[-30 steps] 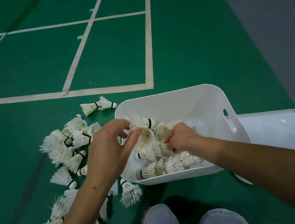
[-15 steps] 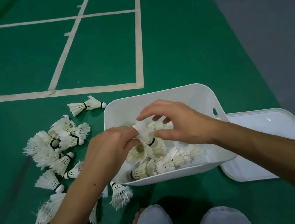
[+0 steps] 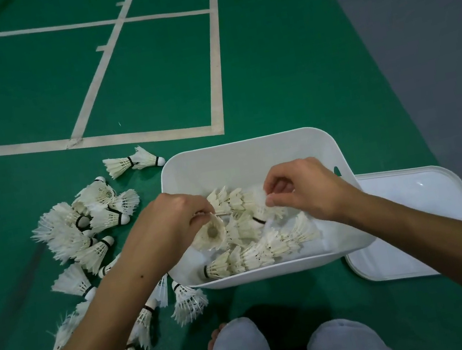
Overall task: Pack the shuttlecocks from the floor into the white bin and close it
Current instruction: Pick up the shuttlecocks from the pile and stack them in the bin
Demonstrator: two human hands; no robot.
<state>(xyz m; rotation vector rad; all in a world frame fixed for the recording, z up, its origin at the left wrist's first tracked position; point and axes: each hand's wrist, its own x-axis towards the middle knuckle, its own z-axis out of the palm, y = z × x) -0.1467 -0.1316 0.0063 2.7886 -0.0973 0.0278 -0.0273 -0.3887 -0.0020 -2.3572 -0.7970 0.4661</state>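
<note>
- Two hands work over the white bin (image 3: 246, 153): the left hand (image 3: 168, 229) has its fingers (image 3: 200, 215) curled on the feather rim of a shuttlecock (image 3: 212, 233) whose open skirt faces the camera, and the right hand (image 3: 303, 189) pinches the feather tips of another shuttlecock (image 3: 262, 200) between thumb and forefinger, its other fingers loosely curled.
- Each shuttlecock will likely handle as nearly weightless and fragile; the feather skirt crushes and frays easily, while the cork tip is firm.
- Better hold, by my judgement: at the cork or the banded neck just above it, or lightly round the skirt without squeezing.
- Below and between both sets of fingers, the bin holds a row of nested shuttlecocks (image 3: 255, 252) lying on its floor along the near wall, with a looser cluster under the hands; it looks well short of full.
- Left of the left fingers, many loose shuttlecocks (image 3: 85, 231) lie scattered on the green court floor (image 3: 282, 73), some nested in pairs.
- Right of the right fingers, the white lid (image 3: 417, 222) lies flat on the floor, partly under the bin's edge, not yet fitted.
</note>
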